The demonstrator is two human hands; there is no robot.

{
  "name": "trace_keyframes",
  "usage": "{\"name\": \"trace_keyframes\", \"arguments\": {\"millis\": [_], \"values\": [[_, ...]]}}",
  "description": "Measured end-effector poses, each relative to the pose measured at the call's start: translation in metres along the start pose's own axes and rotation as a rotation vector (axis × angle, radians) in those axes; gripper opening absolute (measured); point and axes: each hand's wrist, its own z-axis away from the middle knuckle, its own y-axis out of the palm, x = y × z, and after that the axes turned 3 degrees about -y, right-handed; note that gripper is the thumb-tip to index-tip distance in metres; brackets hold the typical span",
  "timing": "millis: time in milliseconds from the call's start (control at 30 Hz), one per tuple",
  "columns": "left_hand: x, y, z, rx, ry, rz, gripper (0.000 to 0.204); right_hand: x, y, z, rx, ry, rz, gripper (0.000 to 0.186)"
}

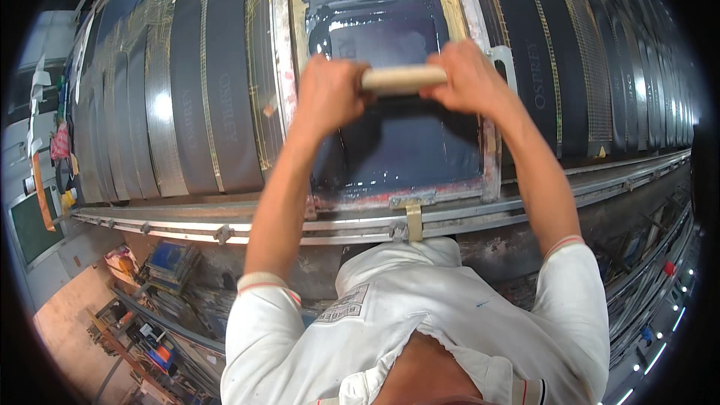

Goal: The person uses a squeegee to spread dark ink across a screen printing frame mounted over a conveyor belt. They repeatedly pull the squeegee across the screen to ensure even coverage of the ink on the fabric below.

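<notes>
My left hand (334, 91) and my right hand (466, 79) are closed around the two ends of a squeegee with a pale wooden handle (403, 79). It spans the middle of a screen-printing frame (283, 52), whose worn whitish sides carry yellowish tape along the inner edge. Wet, glossy dark ink (397, 154) covers the mesh, most visibly on the near side of the squeegee. A smoother rectangular area shows beyond the handle. The squeegee's blade is hidden under the handle and my hands.
Dark printed panels (217, 97) lie in rows on the long table to the left, with more dark panels (546, 67) to the right. A metal rail (345, 231) runs along the near edge, where a brass-coloured bracket (414, 221) sits. Stacked blue frames (171, 262) stand below left.
</notes>
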Motion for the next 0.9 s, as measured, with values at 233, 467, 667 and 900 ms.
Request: {"name": "trace_keyframes", "arguments": {"millis": [233,467,667,900], "values": [[-0.050,0.013,0.112,-0.064,0.028,0.027,0.023,0.073,0.027,0.090,0.008,0.031,-0.039,0.022],[0.014,-0.026,-0.038,-0.083,0.067,-0.098,0.024,-0.021,-0.026,-0.042,-0.012,0.002,0.049,0.027],[0.063,-0.045,-0.161,0.039,0.000,-0.079,0.042,-0.095,-0.060,-0.140,0.135,0.124,-0.085,0.038],[0.070,-0.036,-0.171,-0.004,0.023,-0.076,0.043,-0.101,-0.053,-0.144,0.100,0.151,-0.196,0.035]]}}
